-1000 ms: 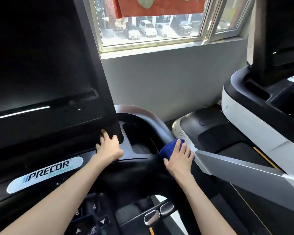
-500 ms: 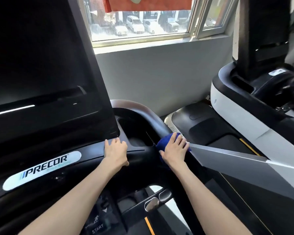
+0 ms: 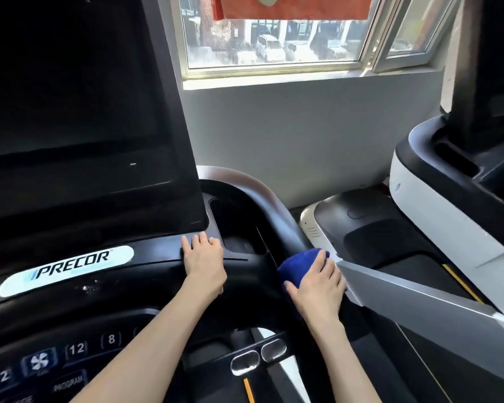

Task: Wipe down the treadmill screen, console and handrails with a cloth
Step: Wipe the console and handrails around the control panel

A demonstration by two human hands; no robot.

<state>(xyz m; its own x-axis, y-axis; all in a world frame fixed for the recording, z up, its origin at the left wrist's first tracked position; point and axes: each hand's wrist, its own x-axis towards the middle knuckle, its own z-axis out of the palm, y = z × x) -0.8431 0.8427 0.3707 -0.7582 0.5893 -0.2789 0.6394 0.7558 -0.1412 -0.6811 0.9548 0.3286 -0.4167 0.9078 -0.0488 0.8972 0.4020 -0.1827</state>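
Observation:
A dark treadmill screen (image 3: 70, 106) fills the upper left, above a black console (image 3: 146, 274) with a white PRECOR label (image 3: 67, 269). My left hand (image 3: 204, 263) rests flat on the console just below the screen's lower right corner. My right hand (image 3: 317, 283) grips a bunched blue cloth (image 3: 298, 264) and presses it on the black right handrail (image 3: 274, 216), where the rail meets a grey side panel (image 3: 405, 298). The cloth's lower part is hidden under my fingers.
A cup recess (image 3: 236, 228) lies between my hands. Keypad buttons (image 3: 76, 349) and metal grip sensors (image 3: 256, 359) sit below. A second treadmill (image 3: 437, 205) stands close on the right. A grey wall and a window (image 3: 274, 39) are ahead.
My right hand has slid the blue cloth slightly down the handrail. My left hand has stayed on the console edge under the screen. The view has tilted downward, showing more of the keypad.

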